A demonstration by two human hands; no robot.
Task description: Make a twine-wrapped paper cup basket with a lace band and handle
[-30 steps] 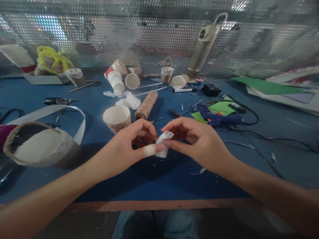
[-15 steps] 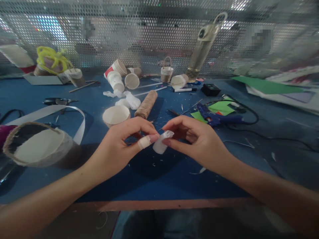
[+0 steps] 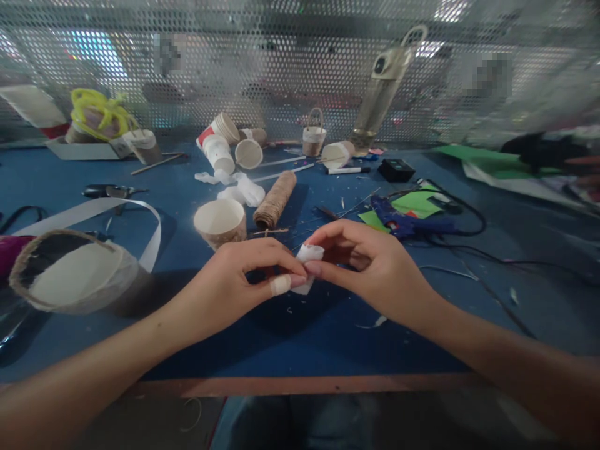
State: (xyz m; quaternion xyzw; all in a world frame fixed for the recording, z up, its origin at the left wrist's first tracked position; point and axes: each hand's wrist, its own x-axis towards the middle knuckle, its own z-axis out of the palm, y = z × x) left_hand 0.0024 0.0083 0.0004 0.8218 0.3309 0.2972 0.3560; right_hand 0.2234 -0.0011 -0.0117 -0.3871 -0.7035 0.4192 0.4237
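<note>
Between the fingertips of both hands is a small roll of white ribbon-like material (image 3: pixel 310 252), partly hidden by the thumbs. My left hand (image 3: pixel 255 272), with a bandage on its thumb, pinches the roll's lower left side. From the right, my right hand (image 3: pixel 360 259) pinches its upper part between thumb and index finger. Just beyond my left hand stand a twine-wrapped paper cup (image 3: pixel 220 222) and a roll of brown twine (image 3: pixel 275 199). A larger basket-like cup with a twine rim (image 3: pixel 79 272) lies tilted at the left, a white ribbon (image 3: pixel 152 234) curling behind it.
A blue glue gun (image 3: pixel 398 219) with a black cord lies at right on green paper. Several paper cups (image 3: pixel 218 153), a small handled basket (image 3: pixel 313 140) and a tall clear bottle (image 3: pixel 382 94) stand at the back. Pliers (image 3: pixel 110 191) lie at left. Part of another person's hand (image 3: pixel 584 164) shows far right.
My left fingers have slid down and right over the white roll, which now stands more upright and is more covered. A dark sleeve and hand have appeared at the far right.
</note>
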